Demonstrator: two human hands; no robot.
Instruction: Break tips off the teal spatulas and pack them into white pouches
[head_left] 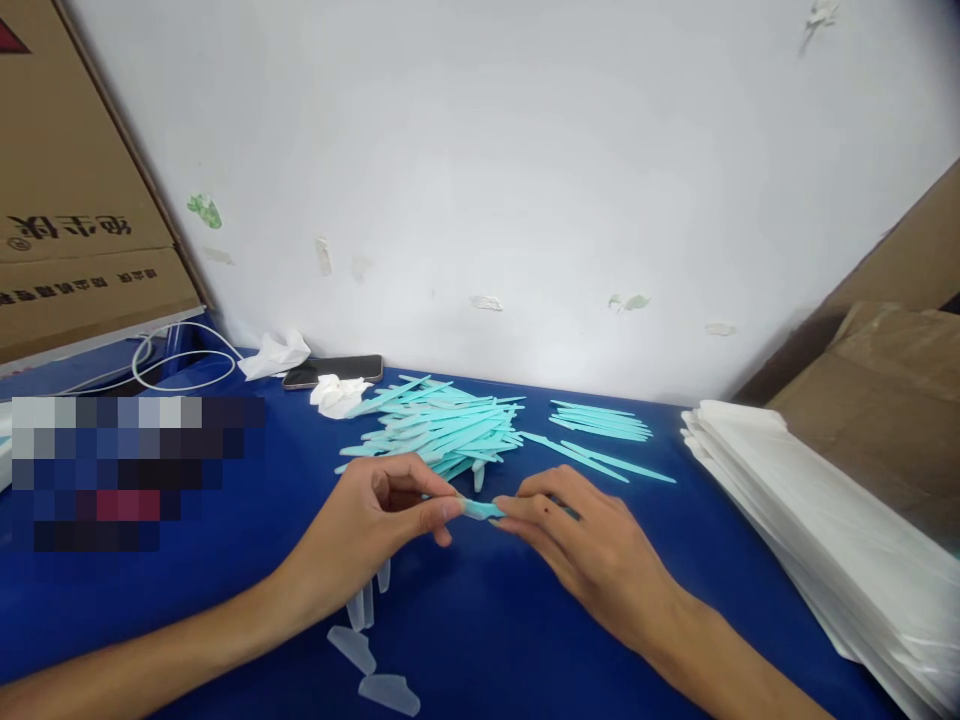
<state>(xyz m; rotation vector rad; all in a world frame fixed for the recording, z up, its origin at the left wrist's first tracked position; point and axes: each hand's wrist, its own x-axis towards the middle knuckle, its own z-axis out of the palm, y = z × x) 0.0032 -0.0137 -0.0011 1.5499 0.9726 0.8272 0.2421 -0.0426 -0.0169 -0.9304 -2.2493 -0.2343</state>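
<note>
A turquoise eyebrow razor [480, 509] is stretched between my two hands, above the blue table. My left hand [394, 505] pinches its end where a pale, translucent cap seems to sit. My right hand [577, 525] grips the handle, whose far part is hidden under the fingers. Just beyond the hands lies a heap of similar razors [450, 425]. A small row of razors [600, 420] lies to the right, with two single razors [600, 457] in front of it. Several loose clear caps [388, 692] are scattered below my left hand.
White plastic bags [847, 540] are stacked along the right edge, beside brown cardboard [885, 420]. At the back left are a phone [334, 371], crumpled tissues [276, 355], a white cable [184, 370] and a large carton [82, 190]. A white wall [480, 180] closes off the back.
</note>
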